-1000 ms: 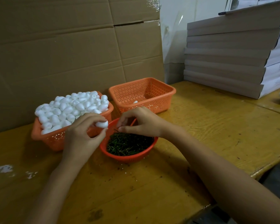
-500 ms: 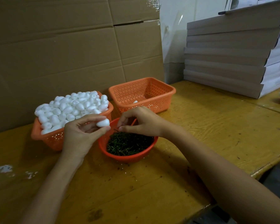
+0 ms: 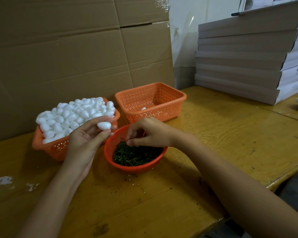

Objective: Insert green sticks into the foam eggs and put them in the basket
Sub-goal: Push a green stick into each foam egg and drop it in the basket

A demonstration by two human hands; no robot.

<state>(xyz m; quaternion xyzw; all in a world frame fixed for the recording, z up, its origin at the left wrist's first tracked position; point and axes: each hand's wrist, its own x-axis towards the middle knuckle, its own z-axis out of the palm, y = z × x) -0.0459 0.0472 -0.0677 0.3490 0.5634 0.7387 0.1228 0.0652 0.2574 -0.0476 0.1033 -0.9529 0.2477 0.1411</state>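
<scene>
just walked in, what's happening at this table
A person is fitting foam eggs with sticks. The left hand holds one foam egg between thumb and fingertips; no stick shows in it yet. The right hand pinches at the green sticks in the red bowl. The near basket is heaped with plain eggs; the far basket shows a single egg.

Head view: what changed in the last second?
The left hand rolled palm-up, carrying the foam egg it holds slightly up and left. The right hand stays over the red bowl, pinching a green stick. The egg basket and the far basket are unchanged.
</scene>
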